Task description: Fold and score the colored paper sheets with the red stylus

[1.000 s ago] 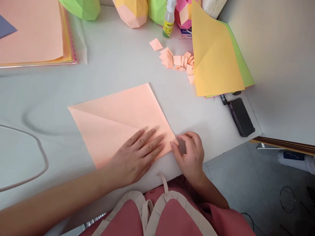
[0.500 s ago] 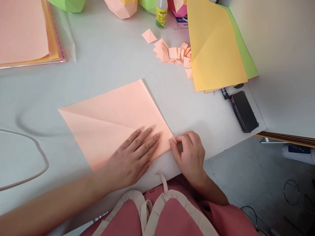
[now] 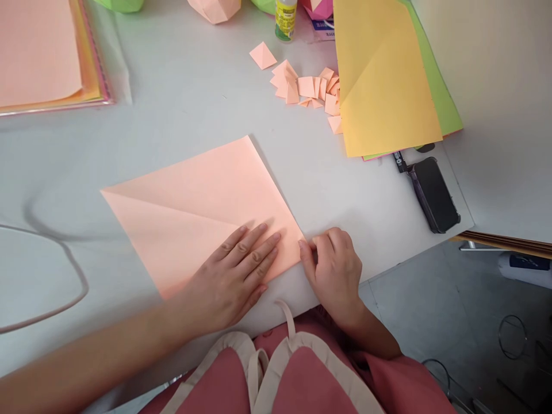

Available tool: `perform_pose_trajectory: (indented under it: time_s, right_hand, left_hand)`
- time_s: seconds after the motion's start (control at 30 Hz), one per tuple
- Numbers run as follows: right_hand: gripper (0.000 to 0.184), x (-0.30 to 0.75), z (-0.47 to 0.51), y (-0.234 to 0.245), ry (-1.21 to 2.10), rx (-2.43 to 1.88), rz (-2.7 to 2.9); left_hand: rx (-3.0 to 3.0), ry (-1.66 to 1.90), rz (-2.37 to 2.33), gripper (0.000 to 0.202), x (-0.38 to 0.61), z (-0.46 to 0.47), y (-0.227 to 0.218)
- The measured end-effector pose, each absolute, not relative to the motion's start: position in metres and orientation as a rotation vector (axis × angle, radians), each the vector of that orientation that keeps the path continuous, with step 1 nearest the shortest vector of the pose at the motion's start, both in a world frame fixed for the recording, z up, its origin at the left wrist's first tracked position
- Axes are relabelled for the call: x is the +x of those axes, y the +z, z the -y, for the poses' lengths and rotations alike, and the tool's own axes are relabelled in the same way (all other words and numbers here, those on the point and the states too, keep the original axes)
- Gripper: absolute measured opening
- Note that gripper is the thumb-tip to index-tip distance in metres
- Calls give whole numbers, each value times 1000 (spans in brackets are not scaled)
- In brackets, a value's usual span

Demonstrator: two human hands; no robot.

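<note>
A square sheet of peach paper (image 3: 190, 184) lies on the table with a diagonal crease running across it. My left hand (image 3: 235, 273) is pressed flat on its lower right part, the fingers stretched out side by side. At the sheet's right corner, my right hand (image 3: 334, 261) has its thumb and curled fingers closed on the edge; the exact contact is partly hidden. Beyond the sheet lies a cluster of small folded peach paper pieces (image 3: 307, 87).
Yellow and green sheets (image 3: 390, 86) overhang the back right, near a black phone (image 3: 435, 195). A stack of coloured paper (image 3: 38, 52) is at back left. A glue bottle (image 3: 285, 22) stands among faceted paper shapes (image 3: 215, 8). A cable (image 3: 80, 270) curves at left.
The camera view has shifted slightly. My right thumb has moved a little along the sheet's right corner. My left hand stays flat in the same place.
</note>
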State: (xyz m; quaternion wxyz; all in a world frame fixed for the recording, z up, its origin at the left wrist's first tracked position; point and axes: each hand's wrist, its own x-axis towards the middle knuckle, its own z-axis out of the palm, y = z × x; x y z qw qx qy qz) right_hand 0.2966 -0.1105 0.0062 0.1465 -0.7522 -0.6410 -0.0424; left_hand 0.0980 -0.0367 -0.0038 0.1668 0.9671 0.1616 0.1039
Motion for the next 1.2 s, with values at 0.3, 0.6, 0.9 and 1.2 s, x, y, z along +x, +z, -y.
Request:
perform_pose_trajectory:
  time_s: [0.3,0.6,0.9,1.2]
  right_hand:
    - [30,297,110,5,-131,-2169,1855]
    - [31,296,109,5,-159,-2167,1863]
    - [31,297,109,6,-157,-2181,1867]
    - [31,297,109,5,-144,-2177,1859]
  left_hand:
    - [2772,308,-492,60,95,40,-5]
    - [2760,303,-461,58,95,38,-3]
    - [2754,329,-449,57,97,37,-4]
    - [2775,349,-475,53,97,38,-4]
